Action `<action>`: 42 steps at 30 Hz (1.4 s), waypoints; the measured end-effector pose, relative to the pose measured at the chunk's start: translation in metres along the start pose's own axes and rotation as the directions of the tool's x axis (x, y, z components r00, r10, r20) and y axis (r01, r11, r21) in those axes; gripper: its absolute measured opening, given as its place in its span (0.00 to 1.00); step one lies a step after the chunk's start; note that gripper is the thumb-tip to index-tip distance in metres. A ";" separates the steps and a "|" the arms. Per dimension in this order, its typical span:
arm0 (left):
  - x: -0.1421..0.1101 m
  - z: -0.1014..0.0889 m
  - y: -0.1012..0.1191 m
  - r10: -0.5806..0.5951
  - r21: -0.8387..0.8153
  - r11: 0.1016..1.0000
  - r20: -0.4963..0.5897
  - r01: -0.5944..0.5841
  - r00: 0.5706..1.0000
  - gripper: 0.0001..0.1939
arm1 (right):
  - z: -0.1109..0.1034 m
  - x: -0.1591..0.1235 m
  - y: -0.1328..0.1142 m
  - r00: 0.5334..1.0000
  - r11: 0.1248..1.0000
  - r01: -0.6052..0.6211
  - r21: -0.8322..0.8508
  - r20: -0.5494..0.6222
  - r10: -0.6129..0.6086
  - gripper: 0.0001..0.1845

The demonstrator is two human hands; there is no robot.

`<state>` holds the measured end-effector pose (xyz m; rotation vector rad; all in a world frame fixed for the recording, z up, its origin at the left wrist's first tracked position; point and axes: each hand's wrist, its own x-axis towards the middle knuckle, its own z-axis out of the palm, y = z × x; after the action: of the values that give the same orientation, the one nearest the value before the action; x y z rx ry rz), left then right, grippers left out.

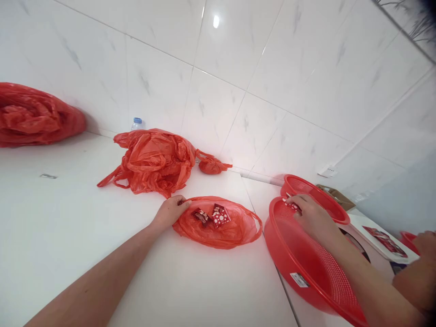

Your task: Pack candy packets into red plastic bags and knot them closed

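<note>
A red plastic bag [218,238] lies spread open on the white table, its handle loop toward the right. My left hand [169,211] pinches the bag's left rim between thumb and fingers. Inside the bag are a dark brown-red small packet [201,216] and a red packet with white dots [220,215]. Over the rim of a large red mesh basket [299,272], my right hand [311,218] is closed on a small red-and-white packet [291,206], largely covered by the fingers.
A heap of crumpled red bags [156,159] and a small knotted red bag [213,165] sit near the tiled wall, with a blue-capped bottle [137,122] behind. Another red bag [37,118] is far left. A second red basket [315,195], a cardboard box [337,196] and another person's hand [426,243] are right.
</note>
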<state>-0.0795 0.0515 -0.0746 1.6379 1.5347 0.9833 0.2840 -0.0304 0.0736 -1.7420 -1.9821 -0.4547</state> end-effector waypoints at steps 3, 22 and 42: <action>-0.001 0.000 0.001 0.008 0.007 1.000 -0.010 -0.008 1.000 0.15 | -0.004 -0.008 -0.029 0.995 0.993 0.098 -0.058 0.020 -0.097 0.20; 0.004 0.000 -0.006 0.047 -0.023 0.999 -0.030 -0.048 0.998 0.17 | 0.110 -0.059 -0.090 0.980 0.952 0.114 0.283 0.126 -0.155 0.23; -0.024 -0.022 0.016 0.066 0.151 0.988 -0.181 -0.039 0.981 0.28 | 0.139 -0.104 -0.077 0.790 0.463 -0.563 0.685 0.283 0.543 0.47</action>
<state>-0.0913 0.0259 -0.0514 1.7367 1.7307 1.1007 0.2006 -0.0550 -0.0953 -1.6546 -1.1644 0.5633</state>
